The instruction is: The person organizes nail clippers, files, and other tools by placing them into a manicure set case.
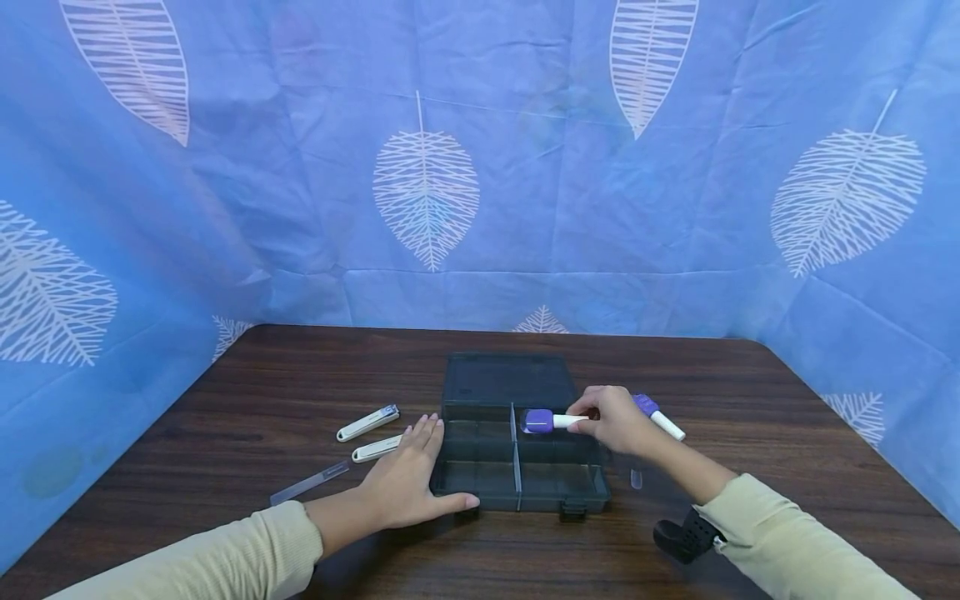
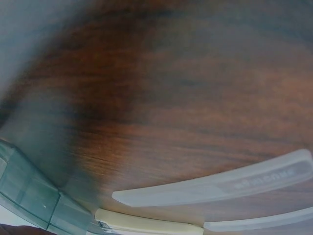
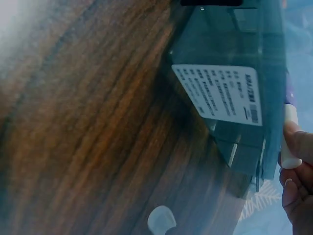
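Note:
A dark translucent divided box [image 1: 480, 482] lies with its lid [image 1: 510, 379] folded back on the far side. My right hand [image 1: 617, 421] pinches a nail polish bottle [image 1: 538, 421] by its white cap, holding it sideways over the box's right half; the purple body points left. In the right wrist view, thumb and fingers grip that cap [image 3: 290, 147] beyond the labelled box wall [image 3: 220, 95]. My left hand [image 1: 405, 483] rests against the box's left side, fingers straight and thumb stretched along the front edge. It partly covers a nail clipper [image 1: 375, 449].
Another nail clipper [image 1: 367, 422] and a clear strip [image 1: 309, 483], possibly a nail file, lie left of the box. To the right are a second purple nail polish bottle [image 1: 660, 417] and a small clear piece [image 1: 636, 479]. Blue leaf-patterned cloth [image 1: 510, 208] hangs around the wooden table [image 1: 225, 517].

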`<state>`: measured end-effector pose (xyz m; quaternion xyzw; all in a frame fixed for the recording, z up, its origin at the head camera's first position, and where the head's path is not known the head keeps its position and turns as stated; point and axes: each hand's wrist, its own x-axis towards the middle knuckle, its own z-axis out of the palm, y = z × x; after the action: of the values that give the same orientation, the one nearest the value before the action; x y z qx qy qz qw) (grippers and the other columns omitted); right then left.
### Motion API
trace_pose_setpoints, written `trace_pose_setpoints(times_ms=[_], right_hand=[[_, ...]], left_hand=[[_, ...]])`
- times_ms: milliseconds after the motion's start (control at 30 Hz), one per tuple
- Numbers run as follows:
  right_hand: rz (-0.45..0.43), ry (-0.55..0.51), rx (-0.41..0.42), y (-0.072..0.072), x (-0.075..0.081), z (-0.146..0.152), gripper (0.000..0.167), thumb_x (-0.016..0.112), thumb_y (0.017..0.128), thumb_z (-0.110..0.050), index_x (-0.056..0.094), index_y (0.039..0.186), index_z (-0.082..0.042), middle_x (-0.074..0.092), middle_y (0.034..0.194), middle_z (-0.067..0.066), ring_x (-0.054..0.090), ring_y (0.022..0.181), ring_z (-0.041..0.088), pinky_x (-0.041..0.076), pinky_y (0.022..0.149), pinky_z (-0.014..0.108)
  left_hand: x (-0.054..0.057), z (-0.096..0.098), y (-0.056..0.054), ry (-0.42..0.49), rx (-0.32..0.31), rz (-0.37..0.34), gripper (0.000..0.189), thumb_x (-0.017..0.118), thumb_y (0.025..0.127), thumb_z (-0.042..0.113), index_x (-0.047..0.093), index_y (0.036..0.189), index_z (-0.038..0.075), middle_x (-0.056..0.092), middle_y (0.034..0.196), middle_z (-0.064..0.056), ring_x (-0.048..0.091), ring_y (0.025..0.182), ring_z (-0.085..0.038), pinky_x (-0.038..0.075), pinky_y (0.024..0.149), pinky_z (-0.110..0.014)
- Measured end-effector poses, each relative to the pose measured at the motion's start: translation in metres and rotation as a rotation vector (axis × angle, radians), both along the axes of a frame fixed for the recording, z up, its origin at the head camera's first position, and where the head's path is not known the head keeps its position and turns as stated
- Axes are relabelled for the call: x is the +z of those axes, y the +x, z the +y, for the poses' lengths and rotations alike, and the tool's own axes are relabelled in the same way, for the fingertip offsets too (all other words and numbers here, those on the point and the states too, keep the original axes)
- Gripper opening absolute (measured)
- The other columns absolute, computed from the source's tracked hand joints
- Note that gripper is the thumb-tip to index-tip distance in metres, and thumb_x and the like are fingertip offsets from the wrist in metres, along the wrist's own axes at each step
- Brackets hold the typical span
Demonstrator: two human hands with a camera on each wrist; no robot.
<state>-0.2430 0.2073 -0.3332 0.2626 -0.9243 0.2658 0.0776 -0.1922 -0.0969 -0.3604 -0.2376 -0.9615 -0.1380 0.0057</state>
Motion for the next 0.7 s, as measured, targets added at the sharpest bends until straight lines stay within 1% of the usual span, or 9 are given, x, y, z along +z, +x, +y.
trace_pose_setpoints(times_ms=[167,267,333,400,500,567,600,700], right_hand=[[0.028,0.085,0.042,-0.005,-0.004,-0.010,0.009,0.071,0.078,-0.006,0.073,0.085,0.000,0.063,0.075,0.001,0.050,0.065,0.009,0.041,0.056,0.022],[0.058,0.125,0.050,-0.006,-0.005,-0.012,0.007,0.071,0.078,-0.005,0.073,0.083,-0.001,0.065,0.076,0.002,0.054,0.071,0.013,0.042,0.060,0.023],[0.066,0.142,0.045,-0.007,-0.006,-0.013,0.007,0.071,0.077,-0.004,0.073,0.082,0.000,0.065,0.076,0.003,0.054,0.071,0.014,0.042,0.060,0.023],[0.056,0.163,0.031,-0.007,-0.004,-0.015,0.006,0.071,0.078,-0.004,0.073,0.082,-0.001,0.065,0.075,0.003,0.053,0.071,0.014,0.041,0.062,0.025],[0.018,0.210,-0.009,-0.007,-0.001,-0.019,0.005,0.070,0.079,-0.005,0.073,0.080,-0.002,0.064,0.073,0.002,0.048,0.069,0.012,0.039,0.061,0.024],[0.010,0.254,-0.037,-0.006,0.000,-0.023,0.005,0.070,0.080,-0.005,0.073,0.077,-0.003,0.062,0.071,0.001,0.045,0.068,0.011,0.038,0.059,0.024],[0.010,0.274,-0.049,-0.005,0.000,-0.024,0.005,0.070,0.080,-0.005,0.072,0.076,-0.003,0.061,0.070,0.001,0.043,0.067,0.011,0.037,0.056,0.022],[0.041,0.321,-0.084,-0.005,-0.002,-0.027,0.006,0.071,0.079,-0.006,0.071,0.074,-0.005,0.059,0.070,0.001,0.042,0.066,0.011,0.037,0.054,0.022]], left_hand=[[-0.001,-0.001,0.000,-0.007,0.006,-0.010,0.104,0.055,0.076,0.070,0.028,0.143,-0.006,0.026,0.149,-0.023,0.023,0.140,-0.035,0.028,0.111,-0.048],[-0.001,-0.001,0.000,-0.005,0.010,-0.013,0.104,0.055,0.076,0.070,0.027,0.143,-0.005,0.026,0.150,-0.022,0.023,0.140,-0.035,0.028,0.111,-0.048],[-0.002,-0.001,0.000,-0.002,0.011,-0.013,0.104,0.055,0.076,0.070,0.027,0.143,-0.005,0.026,0.150,-0.022,0.023,0.140,-0.034,0.028,0.111,-0.048],[-0.002,0.000,0.000,0.000,0.007,-0.011,0.104,0.055,0.076,0.070,0.028,0.143,-0.005,0.027,0.149,-0.023,0.023,0.140,-0.035,0.028,0.111,-0.048],[-0.001,0.000,0.000,0.001,0.003,-0.008,0.104,0.055,0.076,0.070,0.028,0.143,-0.005,0.027,0.149,-0.023,0.023,0.140,-0.035,0.029,0.111,-0.048],[-0.001,0.000,0.000,0.001,0.002,-0.005,0.104,0.055,0.076,0.070,0.029,0.142,-0.005,0.028,0.149,-0.023,0.024,0.140,-0.035,0.029,0.110,-0.048],[0.000,0.000,0.000,0.000,0.001,-0.005,0.104,0.056,0.076,0.070,0.029,0.142,-0.006,0.028,0.149,-0.023,0.024,0.140,-0.035,0.029,0.110,-0.048],[0.000,0.000,0.000,-0.002,-0.005,-0.002,0.103,0.056,0.076,0.070,0.029,0.142,-0.006,0.028,0.149,-0.023,0.025,0.140,-0.035,0.029,0.110,-0.047]])
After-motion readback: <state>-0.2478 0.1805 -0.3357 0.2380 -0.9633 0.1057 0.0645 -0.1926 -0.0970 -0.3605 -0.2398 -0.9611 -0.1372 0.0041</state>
